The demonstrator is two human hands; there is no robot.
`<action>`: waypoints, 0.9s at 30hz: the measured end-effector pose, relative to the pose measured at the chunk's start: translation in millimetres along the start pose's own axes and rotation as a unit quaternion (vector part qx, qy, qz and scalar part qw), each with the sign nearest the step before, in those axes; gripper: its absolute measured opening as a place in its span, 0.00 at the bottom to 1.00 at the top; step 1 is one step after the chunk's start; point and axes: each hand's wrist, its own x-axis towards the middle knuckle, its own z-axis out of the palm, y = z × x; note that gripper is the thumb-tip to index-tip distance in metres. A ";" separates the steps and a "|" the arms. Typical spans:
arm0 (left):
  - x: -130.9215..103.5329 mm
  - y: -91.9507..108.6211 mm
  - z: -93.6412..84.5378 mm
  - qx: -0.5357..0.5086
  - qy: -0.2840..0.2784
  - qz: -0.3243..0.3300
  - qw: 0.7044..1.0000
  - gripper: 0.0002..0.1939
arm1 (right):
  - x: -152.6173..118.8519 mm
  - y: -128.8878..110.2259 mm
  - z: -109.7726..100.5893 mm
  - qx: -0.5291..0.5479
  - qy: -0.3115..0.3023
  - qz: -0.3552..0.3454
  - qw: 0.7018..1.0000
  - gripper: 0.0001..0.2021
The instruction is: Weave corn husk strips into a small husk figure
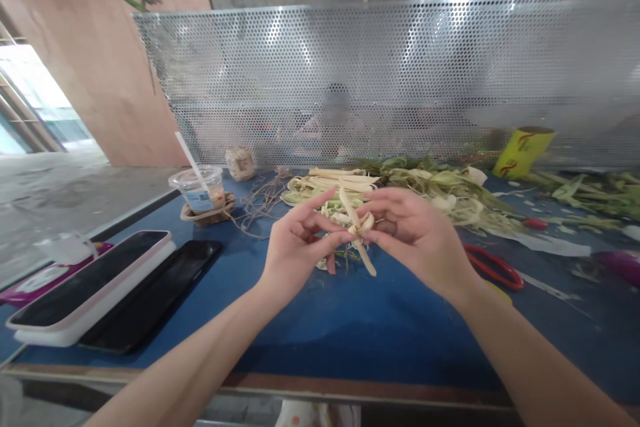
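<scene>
Both hands meet over the middle of the blue table [310,340]. Between them is a pale strip of corn husk [367,259], knotted or folded at its middle, with one end pointing up and the other slanting down. My left hand [300,237] pinches the knot from the left between thumb and finger. From the other side, my right hand [415,233] pinches the same knot, its other fingers curled. Behind the hands lie a pile of pale husk strips [345,180] and greener corn husks [425,177]. Part of that pile is hidden by my fingers.
Left on the table are two phones [95,277] [155,293], a lidded plastic cup [200,190] with a straw and some loose twine [265,200]. Red-handled scissors [495,270] lie right. A yellow tube [523,152] stands before the perforated metal screen [380,67].
</scene>
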 end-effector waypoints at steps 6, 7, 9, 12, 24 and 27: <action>2.1 3.3 -3.6 -0.030 -0.032 -0.026 0.999 0.18 | 2.9 5.2 -4.3 -0.004 -0.028 0.081 0.996 0.12; 2.4 3.6 -4.0 -0.030 -0.037 -0.029 0.998 0.18 | 2.8 5.1 -5.0 -0.018 -0.023 0.082 0.996 0.10; 3.1 3.7 -4.8 -0.028 -0.048 -0.036 0.998 0.18 | 2.5 4.5 -6.7 -0.044 -0.003 0.080 0.996 0.09; 4.6 3.4 -7.1 -0.028 -0.052 -0.037 0.998 0.16 | 2.8 2.6 -12.3 -0.078 0.035 0.089 0.992 0.07; 5.1 7.0 -1.2 0.076 -0.067 -0.029 0.994 0.19 | 4.2 2.4 -11.7 0.055 -0.161 0.210 0.963 0.20; 2.6 3.9 -0.8 0.149 -0.069 0.000 0.986 0.20 | 4.5 9.7 -5.5 0.053 -0.169 0.224 0.958 0.13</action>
